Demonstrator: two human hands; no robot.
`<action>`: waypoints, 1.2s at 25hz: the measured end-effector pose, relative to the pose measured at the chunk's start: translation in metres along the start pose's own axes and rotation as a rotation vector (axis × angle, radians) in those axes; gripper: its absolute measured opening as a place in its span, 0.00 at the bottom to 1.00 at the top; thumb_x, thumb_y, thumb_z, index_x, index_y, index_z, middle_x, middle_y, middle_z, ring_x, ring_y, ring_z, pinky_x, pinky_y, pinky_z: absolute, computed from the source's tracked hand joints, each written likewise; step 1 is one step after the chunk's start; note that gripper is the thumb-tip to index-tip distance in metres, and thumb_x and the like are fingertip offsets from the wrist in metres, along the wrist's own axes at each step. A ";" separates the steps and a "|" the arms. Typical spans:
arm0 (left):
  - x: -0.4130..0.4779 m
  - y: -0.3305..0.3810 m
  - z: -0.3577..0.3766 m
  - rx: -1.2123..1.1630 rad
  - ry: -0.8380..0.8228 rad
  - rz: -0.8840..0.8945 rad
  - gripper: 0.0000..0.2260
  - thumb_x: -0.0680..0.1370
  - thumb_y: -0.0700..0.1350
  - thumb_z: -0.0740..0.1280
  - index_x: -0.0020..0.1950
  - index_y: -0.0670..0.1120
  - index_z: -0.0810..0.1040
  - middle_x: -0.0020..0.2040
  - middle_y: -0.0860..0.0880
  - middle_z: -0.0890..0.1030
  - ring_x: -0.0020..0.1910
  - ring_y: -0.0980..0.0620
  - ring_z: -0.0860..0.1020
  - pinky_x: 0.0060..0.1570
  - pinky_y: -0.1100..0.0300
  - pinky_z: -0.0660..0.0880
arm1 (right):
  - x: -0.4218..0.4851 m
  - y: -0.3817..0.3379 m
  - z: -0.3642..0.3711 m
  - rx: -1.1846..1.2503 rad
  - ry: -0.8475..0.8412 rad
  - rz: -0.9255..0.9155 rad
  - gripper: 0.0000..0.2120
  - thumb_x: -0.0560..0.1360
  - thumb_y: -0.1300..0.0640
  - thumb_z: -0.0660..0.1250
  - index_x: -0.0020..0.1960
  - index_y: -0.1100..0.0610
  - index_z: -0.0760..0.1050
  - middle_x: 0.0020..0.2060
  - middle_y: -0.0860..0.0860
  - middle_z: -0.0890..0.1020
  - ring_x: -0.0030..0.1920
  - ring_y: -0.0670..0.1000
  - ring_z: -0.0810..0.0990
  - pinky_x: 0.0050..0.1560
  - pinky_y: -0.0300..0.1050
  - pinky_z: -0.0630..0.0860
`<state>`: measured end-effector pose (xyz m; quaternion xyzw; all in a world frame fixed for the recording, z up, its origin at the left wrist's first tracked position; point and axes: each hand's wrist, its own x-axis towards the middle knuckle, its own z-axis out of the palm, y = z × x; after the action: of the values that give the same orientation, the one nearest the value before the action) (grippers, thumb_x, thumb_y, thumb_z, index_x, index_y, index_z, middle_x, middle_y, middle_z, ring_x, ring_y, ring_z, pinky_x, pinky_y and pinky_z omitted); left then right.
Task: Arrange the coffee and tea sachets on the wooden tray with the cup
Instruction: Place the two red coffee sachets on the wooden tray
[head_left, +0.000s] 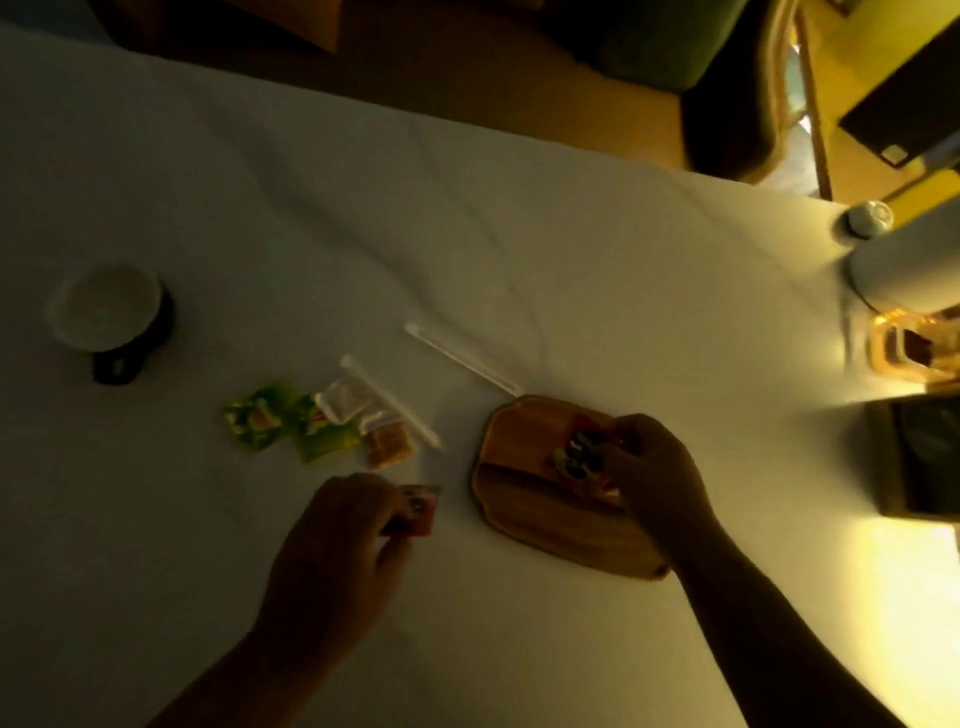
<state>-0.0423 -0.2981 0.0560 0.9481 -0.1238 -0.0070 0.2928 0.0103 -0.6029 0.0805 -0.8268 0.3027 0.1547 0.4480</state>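
Dim yellow light falls on the white cloth (467, 234), so details are hard to read. On the wooden tray (524, 499) the right hand (649, 467) pinches a red sachet (574, 454) at its fingertips. The left hand (343, 540) grips a second red sachet (415, 512) beside the tray. I think the poor light could cause a crooked placement. 2 green sachets (275, 423) and the cup (106, 306) lie well apart from both hands.
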 end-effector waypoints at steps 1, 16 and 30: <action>0.014 0.019 0.018 0.048 0.014 0.079 0.05 0.73 0.45 0.72 0.46 0.46 0.79 0.48 0.47 0.80 0.49 0.45 0.77 0.51 0.56 0.74 | 0.004 0.018 -0.014 0.000 -0.003 0.036 0.04 0.76 0.58 0.70 0.49 0.49 0.80 0.43 0.52 0.86 0.41 0.53 0.86 0.40 0.51 0.85; 0.051 0.069 0.116 0.256 -0.154 0.237 0.18 0.77 0.51 0.67 0.65 0.46 0.79 0.70 0.43 0.75 0.72 0.42 0.71 0.67 0.44 0.71 | 0.018 0.095 -0.026 -0.499 0.090 -0.529 0.21 0.73 0.49 0.68 0.65 0.46 0.70 0.62 0.49 0.77 0.62 0.53 0.74 0.52 0.49 0.79; 0.052 0.061 0.116 0.417 -0.213 0.229 0.24 0.79 0.58 0.62 0.72 0.47 0.72 0.70 0.44 0.74 0.67 0.44 0.73 0.63 0.47 0.71 | 0.010 0.110 0.003 -0.725 -0.097 -0.754 0.29 0.74 0.52 0.67 0.75 0.46 0.66 0.73 0.50 0.71 0.76 0.55 0.62 0.71 0.55 0.57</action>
<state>-0.0161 -0.4226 -0.0029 0.9617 -0.2594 -0.0478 0.0751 -0.0521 -0.6497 0.0020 -0.9723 -0.1098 0.1157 0.1710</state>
